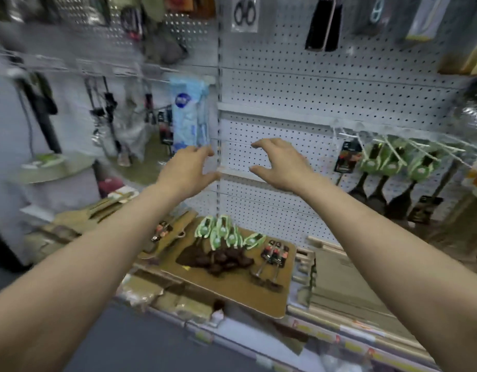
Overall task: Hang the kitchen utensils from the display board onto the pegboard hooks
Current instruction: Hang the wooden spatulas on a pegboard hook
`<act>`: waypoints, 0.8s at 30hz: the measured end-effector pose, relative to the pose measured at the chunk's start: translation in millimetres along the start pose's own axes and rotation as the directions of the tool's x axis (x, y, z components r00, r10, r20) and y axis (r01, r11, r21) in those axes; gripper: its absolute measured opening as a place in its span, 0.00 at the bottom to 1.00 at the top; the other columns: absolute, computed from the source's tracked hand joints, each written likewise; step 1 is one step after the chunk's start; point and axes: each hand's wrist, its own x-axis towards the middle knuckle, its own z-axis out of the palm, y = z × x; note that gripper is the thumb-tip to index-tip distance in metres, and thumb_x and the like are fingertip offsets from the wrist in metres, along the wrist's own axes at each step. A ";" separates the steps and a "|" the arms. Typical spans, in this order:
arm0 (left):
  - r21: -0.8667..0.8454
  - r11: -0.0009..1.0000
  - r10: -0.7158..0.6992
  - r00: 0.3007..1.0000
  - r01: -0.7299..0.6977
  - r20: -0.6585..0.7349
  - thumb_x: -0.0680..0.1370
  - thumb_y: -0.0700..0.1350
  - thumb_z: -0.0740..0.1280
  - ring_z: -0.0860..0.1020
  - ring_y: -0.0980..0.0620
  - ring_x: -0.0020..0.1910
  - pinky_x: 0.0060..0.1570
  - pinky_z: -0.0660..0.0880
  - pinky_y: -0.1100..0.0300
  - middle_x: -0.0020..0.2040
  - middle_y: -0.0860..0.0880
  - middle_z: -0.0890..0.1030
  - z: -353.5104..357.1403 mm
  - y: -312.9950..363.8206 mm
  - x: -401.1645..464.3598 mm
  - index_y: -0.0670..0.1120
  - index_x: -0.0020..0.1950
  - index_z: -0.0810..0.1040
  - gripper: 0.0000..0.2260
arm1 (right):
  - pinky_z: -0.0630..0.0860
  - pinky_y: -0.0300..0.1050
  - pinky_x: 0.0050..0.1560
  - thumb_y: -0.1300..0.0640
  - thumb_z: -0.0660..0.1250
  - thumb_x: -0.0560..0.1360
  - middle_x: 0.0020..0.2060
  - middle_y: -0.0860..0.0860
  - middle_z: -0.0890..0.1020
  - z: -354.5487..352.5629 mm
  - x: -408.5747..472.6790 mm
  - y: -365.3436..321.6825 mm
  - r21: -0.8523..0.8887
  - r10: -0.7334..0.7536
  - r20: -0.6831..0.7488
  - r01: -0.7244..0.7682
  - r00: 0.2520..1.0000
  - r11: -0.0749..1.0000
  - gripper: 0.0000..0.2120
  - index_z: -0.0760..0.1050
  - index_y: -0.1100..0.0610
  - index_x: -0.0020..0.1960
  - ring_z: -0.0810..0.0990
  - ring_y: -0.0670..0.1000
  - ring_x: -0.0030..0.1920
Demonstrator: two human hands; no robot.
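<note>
White perforated pegboard (pixel 285 84) across the back, bare in the middle panel. Brown board (pixel 272 299) low on the shelf below. To the right, on hooks (pixel 393 147), several green-carded dark spatulas (pixel 387 167) already up, by the look of it the finished part of the job. On the board, a heap of the same green-carded utensils (pixel 224 245) waiting, plus a few smaller red-tagged tools (pixel 272 260) beside them; so roughly half done, judging by the two groups. Both arms raised toward the bare panel. Left hand (pixel 186 170) and right hand (pixel 280 162) empty, fingers spread and loosely curved, clamped on nothing. Heap well below both hands, nothing touching fingers. Frame blurred; finer detail of hooks unclear.
</note>
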 end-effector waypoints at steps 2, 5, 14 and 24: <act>0.024 0.999 -0.030 0.999 0.030 -0.019 0.75 0.59 0.69 0.75 0.43 0.62 0.58 0.74 0.49 0.62 0.44 0.77 -15.3 -39.1 -11.4 0.48 0.68 0.72 0.26 | 0.69 0.52 0.66 0.43 0.66 0.79 0.73 0.51 0.69 13.2 19.8 -38.7 0.005 -0.044 0.005 0.044 0.999 0.999 0.28 0.64 0.48 0.76 0.66 0.53 0.74; 0.042 0.994 -0.096 0.993 0.099 -0.069 0.75 0.58 0.70 0.75 0.42 0.61 0.56 0.73 0.50 0.61 0.44 0.77 -34.6 -93.3 -22.5 0.49 0.68 0.72 0.25 | 0.70 0.52 0.65 0.43 0.66 0.79 0.73 0.51 0.69 34.1 53.9 -90.9 0.015 -0.114 0.018 0.114 0.993 0.993 0.28 0.65 0.48 0.76 0.66 0.54 0.73; 0.048 0.967 -0.239 0.959 0.249 -0.150 0.76 0.53 0.70 0.73 0.43 0.62 0.59 0.68 0.54 0.63 0.43 0.76 -71.5 -274.6 -7.4 0.48 0.68 0.72 0.22 | 0.72 0.55 0.67 0.41 0.67 0.78 0.71 0.53 0.70 129.5 196.7 -235.2 0.105 -0.290 0.049 0.283 0.956 0.953 0.29 0.65 0.49 0.75 0.69 0.56 0.71; 0.071 0.941 -0.317 0.937 0.330 -0.146 0.75 0.57 0.69 0.76 0.43 0.59 0.57 0.75 0.45 0.61 0.44 0.77 -95.6 -482.7 68.3 0.49 0.66 0.72 0.23 | 0.72 0.56 0.67 0.43 0.68 0.78 0.72 0.55 0.70 226.8 368.3 -366.3 0.195 -0.305 0.148 0.275 0.941 0.941 0.30 0.65 0.50 0.76 0.71 0.57 0.70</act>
